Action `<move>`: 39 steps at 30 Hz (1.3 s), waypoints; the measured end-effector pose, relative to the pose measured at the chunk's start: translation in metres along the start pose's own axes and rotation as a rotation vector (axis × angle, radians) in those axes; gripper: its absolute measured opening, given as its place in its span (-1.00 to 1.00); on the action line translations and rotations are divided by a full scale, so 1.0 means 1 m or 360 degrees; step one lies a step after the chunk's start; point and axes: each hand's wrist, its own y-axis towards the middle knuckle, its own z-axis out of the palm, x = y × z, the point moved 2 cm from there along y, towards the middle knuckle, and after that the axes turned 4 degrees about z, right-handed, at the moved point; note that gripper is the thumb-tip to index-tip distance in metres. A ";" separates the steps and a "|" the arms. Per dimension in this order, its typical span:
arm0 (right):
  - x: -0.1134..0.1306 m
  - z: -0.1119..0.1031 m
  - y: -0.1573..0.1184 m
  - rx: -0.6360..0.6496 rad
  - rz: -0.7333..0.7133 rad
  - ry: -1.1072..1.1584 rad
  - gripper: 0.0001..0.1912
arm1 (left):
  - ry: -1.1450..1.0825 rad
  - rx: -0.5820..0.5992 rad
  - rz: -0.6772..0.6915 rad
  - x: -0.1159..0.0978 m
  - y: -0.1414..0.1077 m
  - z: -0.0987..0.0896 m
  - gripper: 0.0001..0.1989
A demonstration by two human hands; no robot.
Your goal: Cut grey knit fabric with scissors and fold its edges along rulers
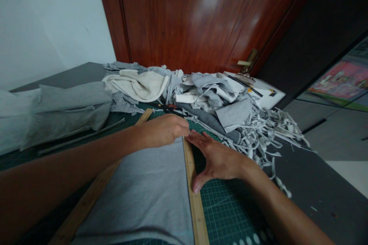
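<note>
A piece of light grey fabric lies on the green cutting mat between two wooden rulers. My left hand reaches over the left ruler, its fingers curled closed at the fabric's far right corner, where the cloth is wrinkled. The fingertips are mostly hidden. On the right ruler, along the fabric's right edge, rests my right hand with thumb and fingers spread. Its thumb touches the ruler's side and its fingertips lie near the ruler's far end, close to my left hand.
Crumpled grey and white fabric is heaped at the back, before a wooden door. Thin cloth strips tangle at the right. Larger grey pieces and one narrow strip lie left. A white box stands behind.
</note>
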 end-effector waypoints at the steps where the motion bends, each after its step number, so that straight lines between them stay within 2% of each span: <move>1: 0.000 0.000 0.000 0.0003 0.0013 0.0010 0.50 | -0.0036 -0.0001 0.0025 0.002 0.001 -0.003 -0.71; 5: 0.000 0.000 -0.001 -0.0002 0.0001 0.0032 0.49 | -0.0201 0.0011 0.0078 0.003 0.004 -0.009 -0.67; 13: 0.001 -0.001 0.000 0.0002 -0.0024 -0.0014 0.45 | -0.0403 0.0074 0.0086 -0.004 -0.001 0.005 -0.69; 20: -0.002 0.001 0.000 -0.0008 -0.0021 -0.0017 0.53 | -0.0381 0.0001 -0.0010 0.022 -0.003 0.009 -0.70; 25: -0.003 0.002 0.000 -0.0006 -0.0005 -0.0006 0.50 | -0.0267 -0.0097 -0.0099 0.037 -0.009 0.010 -0.74; 33: 0.000 0.001 -0.001 -0.0001 0.0009 0.0025 0.49 | -0.0255 0.0007 0.0067 0.012 -0.005 0.006 -0.72; 39: -0.001 0.001 -0.001 -0.0028 -0.0019 0.0044 0.46 | -0.0298 0.0072 0.0155 0.002 -0.003 0.006 -0.70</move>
